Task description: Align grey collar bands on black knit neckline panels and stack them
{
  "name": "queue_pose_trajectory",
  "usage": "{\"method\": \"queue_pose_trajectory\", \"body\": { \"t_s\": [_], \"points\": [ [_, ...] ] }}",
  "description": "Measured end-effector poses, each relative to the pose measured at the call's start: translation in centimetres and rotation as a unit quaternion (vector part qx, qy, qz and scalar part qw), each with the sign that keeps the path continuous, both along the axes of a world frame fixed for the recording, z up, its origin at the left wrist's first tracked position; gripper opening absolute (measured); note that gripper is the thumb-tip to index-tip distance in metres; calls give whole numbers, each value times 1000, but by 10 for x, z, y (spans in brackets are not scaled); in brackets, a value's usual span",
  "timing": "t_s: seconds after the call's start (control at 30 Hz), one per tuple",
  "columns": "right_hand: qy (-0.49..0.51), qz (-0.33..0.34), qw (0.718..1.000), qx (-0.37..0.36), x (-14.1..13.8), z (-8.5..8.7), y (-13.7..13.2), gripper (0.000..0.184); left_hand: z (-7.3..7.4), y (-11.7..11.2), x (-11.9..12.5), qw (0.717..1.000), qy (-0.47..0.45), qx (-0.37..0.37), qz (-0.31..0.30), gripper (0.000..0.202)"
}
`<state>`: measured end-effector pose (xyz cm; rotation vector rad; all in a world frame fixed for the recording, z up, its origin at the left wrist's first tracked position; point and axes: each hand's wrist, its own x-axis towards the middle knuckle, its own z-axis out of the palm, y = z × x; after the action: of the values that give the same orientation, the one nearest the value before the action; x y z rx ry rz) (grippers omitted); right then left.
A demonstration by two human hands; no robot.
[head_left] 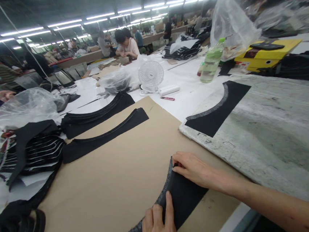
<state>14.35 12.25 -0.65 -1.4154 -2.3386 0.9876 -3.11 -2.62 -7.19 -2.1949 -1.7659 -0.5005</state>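
Observation:
A black fabric piece [187, 189] with a curved, speckled grey edge lies on the brown board in front of me. My left hand [159, 223] rests on it near the curve, index finger stretched out and apart from the other fingers. At the piece's far corner, the fingertips of my right hand [189, 165] pinch the edge. Further up the board lies a similar black strip [107, 135] with a folded curved edge, and behind it sits a stack of black pieces [97, 116]. Another black piece [214, 114] with a grey curved edge is on the pale stained slab to the right.
The brown board [117, 181] meets the stained slab [276, 137] at right. Piled black pieces [37, 152] and plastic sheeting [22, 110] crowd the left. Beyond are a small white fan [151, 74], a red cutter [167, 98], a green-capped bottle [211, 63] and a yellow box [269, 55]. People work behind.

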Motion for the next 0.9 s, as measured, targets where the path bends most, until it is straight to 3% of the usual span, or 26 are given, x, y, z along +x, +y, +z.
{"method": "queue_pose_trajectory", "body": {
  "t_s": [0.33, 0.9],
  "points": [
    [3, -30, 999, 11, 1, -15, 2, 12, -2, 2, 2, 1000, 13, 24, 7, 48],
    [-10, -42, 999, -7, 0, -2, 4, 12, -2, 4, 2, 998, 31, 58, 17, 45]
  ]
}}
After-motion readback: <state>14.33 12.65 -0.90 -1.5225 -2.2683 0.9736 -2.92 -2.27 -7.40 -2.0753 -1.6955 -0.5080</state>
